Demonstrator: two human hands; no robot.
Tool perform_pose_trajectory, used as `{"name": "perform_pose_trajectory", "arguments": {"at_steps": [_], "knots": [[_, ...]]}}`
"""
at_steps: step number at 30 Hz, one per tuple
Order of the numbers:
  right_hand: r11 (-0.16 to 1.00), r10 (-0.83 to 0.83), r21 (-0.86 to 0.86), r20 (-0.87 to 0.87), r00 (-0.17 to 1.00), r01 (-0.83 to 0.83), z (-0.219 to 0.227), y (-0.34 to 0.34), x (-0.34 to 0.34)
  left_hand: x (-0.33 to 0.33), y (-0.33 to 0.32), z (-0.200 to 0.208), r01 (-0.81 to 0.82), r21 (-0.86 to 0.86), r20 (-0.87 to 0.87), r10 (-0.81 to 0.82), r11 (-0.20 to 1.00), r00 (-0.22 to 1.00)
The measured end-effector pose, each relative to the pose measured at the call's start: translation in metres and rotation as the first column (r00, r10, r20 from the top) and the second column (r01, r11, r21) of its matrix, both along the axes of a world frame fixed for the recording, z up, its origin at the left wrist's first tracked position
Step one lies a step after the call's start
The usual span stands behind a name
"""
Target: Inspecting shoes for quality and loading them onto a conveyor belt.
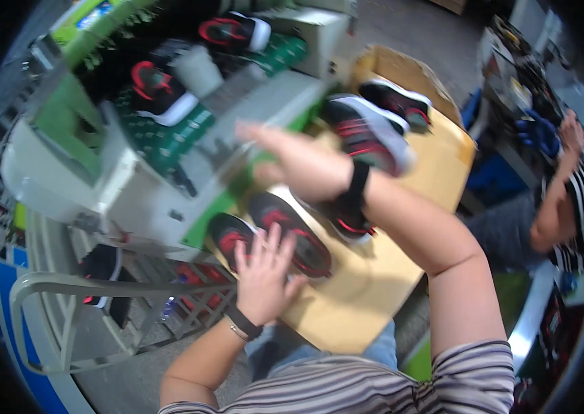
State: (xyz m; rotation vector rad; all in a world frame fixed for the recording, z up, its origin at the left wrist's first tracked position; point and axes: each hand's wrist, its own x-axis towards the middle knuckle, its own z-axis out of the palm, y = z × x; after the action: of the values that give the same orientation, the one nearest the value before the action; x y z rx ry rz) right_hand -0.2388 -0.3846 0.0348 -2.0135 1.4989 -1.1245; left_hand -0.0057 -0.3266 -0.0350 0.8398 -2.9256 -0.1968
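Note:
My left hand [264,279], fingers spread, rests on two black-and-red sneakers near the board's left edge. One is the left sneaker [223,228]; the other is the larger-looking sneaker [279,215] beside it. My right hand [302,165] is raised over the board towards the machine, blurred by motion. Its fingers look stretched out, with the thumb apart and nothing visible in them. Beneath my right wrist sits another sneaker [354,231], partly hidden. Farther back on the board are a grey, black and red sneaker [368,131] and a dark sneaker with a white sole [399,100].
Ahead on the left stands a pale machine [271,93] with green pads, carrying one sneaker [161,93] and another sneaker [237,33]. A cardboard box [409,65] adjoins the yellow board [337,321]. A metal rack [133,283] stands left; a co-worker [547,221] sits right.

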Motion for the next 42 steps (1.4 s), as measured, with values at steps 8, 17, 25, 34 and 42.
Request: {"name": "perform_pose_trajectory", "arguments": {"at_steps": [8, 17, 25, 34, 42], "knots": [[0.911, -0.4, -0.16, -0.12, 0.908, 0.38, -0.044, 0.173, -0.025, -0.013, 0.006, -0.009, -0.027, -0.006, -0.098, 0.026, 1.0, 0.995], [0.862, -0.375, -0.464, -0.311, 0.873, 0.205, -0.005, 0.023, -0.062, -0.011, 0.005, -0.015, -0.028, -0.041, -0.148, 0.022, 0.999, 0.989], [0.709, -0.682, -0.51, -0.32, 0.657, 0.487, 0.054, -0.244, -0.104, -0.013, 0.011, -0.015, -0.01, -0.023, -0.154, 0.007, 1.0, 0.988], [0.813, -0.563, -0.04, -0.303, 0.769, 0.58, 0.091, -0.239, -0.13, -0.01, -0.006, -0.009, -0.04, 0.07, -0.191, 0.053, 0.997, 0.98], [0.96, -0.034, 0.253, -0.322, 0.946, 0.12, -0.035, 0.046, -0.135, -0.014, -0.004, -0.025, -0.042, 0.015, -0.226, 0.044, 0.999, 0.973]]}}
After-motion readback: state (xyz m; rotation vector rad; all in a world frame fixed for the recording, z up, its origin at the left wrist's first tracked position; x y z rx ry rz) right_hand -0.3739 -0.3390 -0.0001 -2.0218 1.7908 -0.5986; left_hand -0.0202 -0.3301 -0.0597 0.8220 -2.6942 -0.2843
